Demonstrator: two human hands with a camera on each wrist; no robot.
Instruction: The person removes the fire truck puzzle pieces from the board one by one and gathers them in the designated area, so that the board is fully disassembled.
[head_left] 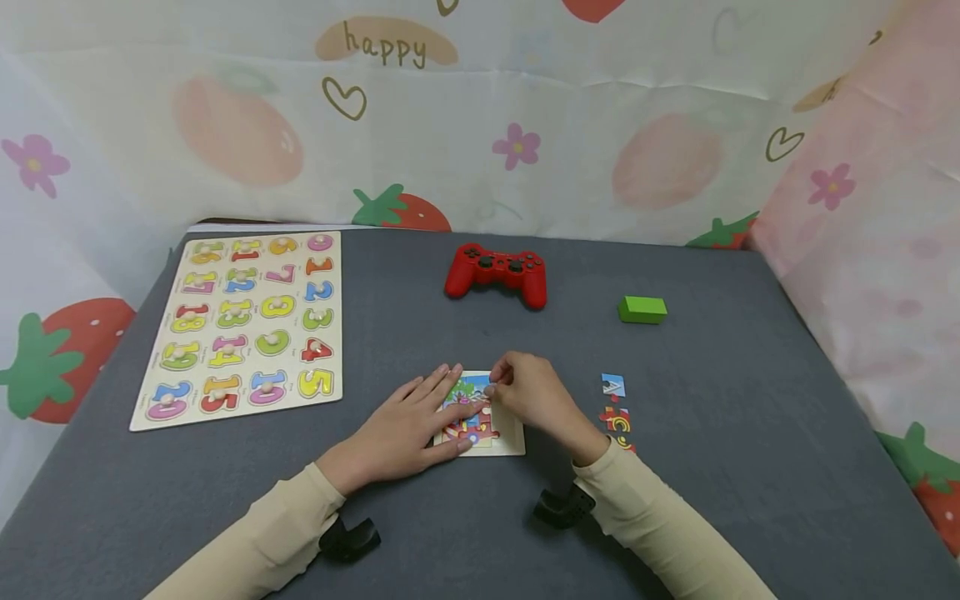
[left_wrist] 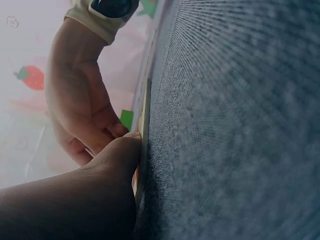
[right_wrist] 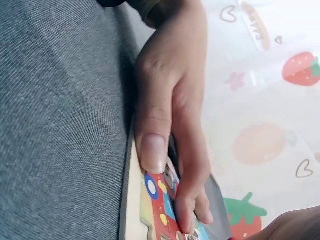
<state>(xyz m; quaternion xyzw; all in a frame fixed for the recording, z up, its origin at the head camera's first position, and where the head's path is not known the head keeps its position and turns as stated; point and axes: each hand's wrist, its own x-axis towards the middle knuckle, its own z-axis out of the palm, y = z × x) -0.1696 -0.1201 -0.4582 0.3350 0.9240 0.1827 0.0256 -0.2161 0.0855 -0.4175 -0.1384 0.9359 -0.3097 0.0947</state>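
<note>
A small jigsaw puzzle board (head_left: 510, 443) with a pale wooden frame lies in front of the person, partly filled with colourful pieces (head_left: 474, 427). The left hand (head_left: 408, 425) rests on it from the left, fingers spread and fairly straight across the picture. At the board's upper right, the right hand (head_left: 536, 400) has its thumb and index finger pinched together over a puzzle piece, mostly hidden by the fingertips. In the right wrist view the left thumb (right_wrist: 153, 150) presses near the frame's edge. Loose puzzle pieces (head_left: 613, 385) lie in a column to the right.
A number peg board (head_left: 303, 321) covers the left of the grey cloth-topped table (head_left: 712, 400). Behind the puzzle lies a red game controller (head_left: 495, 271), and a green block (head_left: 642, 310) sits farther right. A printed curtain (head_left: 570, 100) hangs along the back.
</note>
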